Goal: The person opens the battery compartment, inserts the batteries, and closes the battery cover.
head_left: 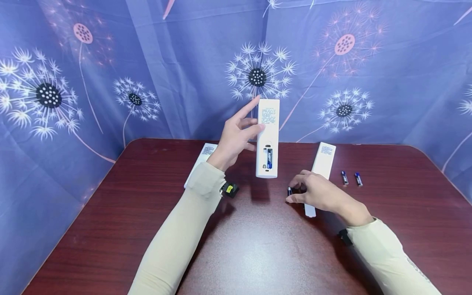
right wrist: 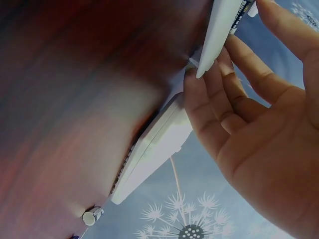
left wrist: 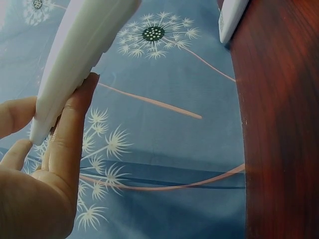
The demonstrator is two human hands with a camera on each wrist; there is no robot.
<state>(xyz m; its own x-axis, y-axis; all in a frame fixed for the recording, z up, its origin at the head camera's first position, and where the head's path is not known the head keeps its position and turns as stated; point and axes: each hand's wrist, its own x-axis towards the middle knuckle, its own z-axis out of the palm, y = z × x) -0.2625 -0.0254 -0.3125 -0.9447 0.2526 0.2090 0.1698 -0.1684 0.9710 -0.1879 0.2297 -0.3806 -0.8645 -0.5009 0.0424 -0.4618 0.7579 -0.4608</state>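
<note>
My left hand (head_left: 232, 141) grips a white remote control (head_left: 268, 135) upright above the table, its printed back facing me. The remote's uncovered battery compartment holds one blue-and-black battery (head_left: 270, 158) on its right side; the left slot is bare. Lower and to the right, my right hand (head_left: 318, 192) pinches a small dark battery (head_left: 289, 191) between thumb and fingertips. The same hand also holds a narrow white strip (right wrist: 214, 40) that looks like a battery cover; its end (head_left: 310, 211) shows below the palm. That battery's end (right wrist: 241, 17) shows beside the strip.
A second white remote (head_left: 323, 159) lies behind my right hand, with two batteries (head_left: 344, 178) (head_left: 358, 179) to its right. Another white remote (head_left: 200, 162) lies behind my left forearm. A blue dandelion-patterned curtain (head_left: 199, 82) hangs behind the dark red table (head_left: 147, 196).
</note>
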